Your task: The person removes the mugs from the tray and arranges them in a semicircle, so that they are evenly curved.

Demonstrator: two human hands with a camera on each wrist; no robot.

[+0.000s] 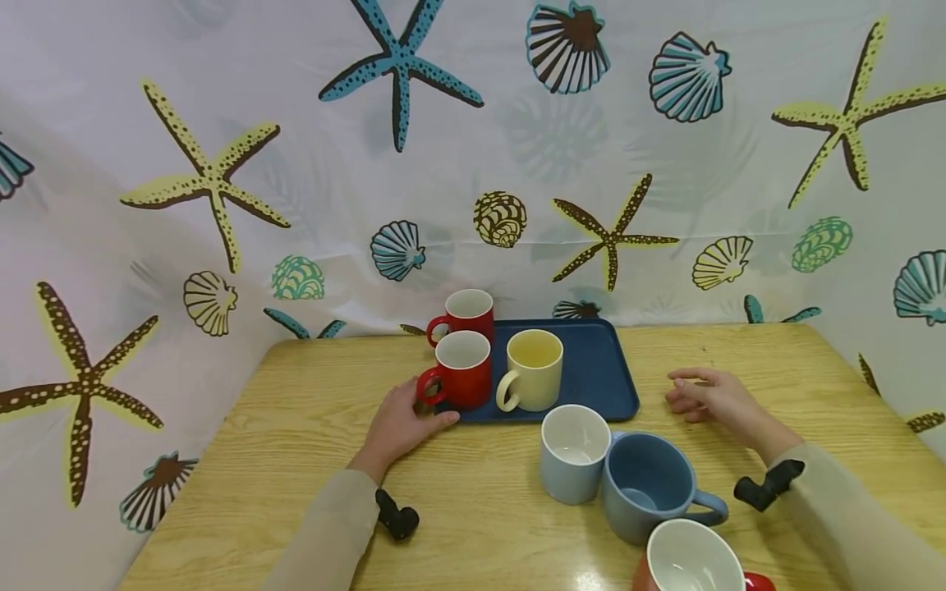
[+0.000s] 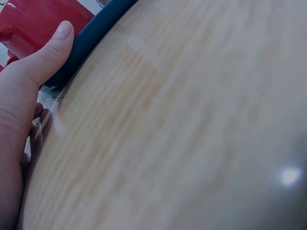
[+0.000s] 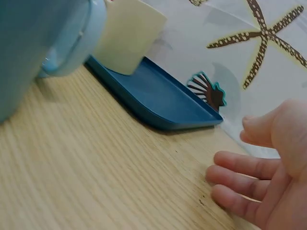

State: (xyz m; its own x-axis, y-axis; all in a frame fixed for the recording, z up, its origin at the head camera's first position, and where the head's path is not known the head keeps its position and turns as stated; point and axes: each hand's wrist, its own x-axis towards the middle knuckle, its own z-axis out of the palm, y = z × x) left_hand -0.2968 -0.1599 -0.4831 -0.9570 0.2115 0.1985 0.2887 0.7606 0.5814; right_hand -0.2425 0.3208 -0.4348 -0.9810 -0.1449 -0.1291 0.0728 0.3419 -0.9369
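My left hand [image 1: 402, 423] grips the front left corner of a dark blue tray [image 1: 591, 369], its thumb [image 2: 55, 50] lying along the rim. Right beside it, a red mug [image 1: 473, 382] with a white inside stands on the tray, handle to the left. Another red mug [image 1: 479, 308] stands behind that one, and a cream mug [image 1: 543, 382] is to their right. Off the tray's right side, my right hand [image 1: 717, 406] hovers close over the table with its fingers loosely bent and nothing in them.
In front of the tray, a pale blue mug [image 1: 569, 472] and a darker blue mug [image 1: 628, 517] stand side by side on the wooden table [image 1: 296, 460]. Nearest me at the lower right is a third red mug [image 1: 691, 566], partly cut off. A patterned cloth [image 1: 332, 189] hangs behind.
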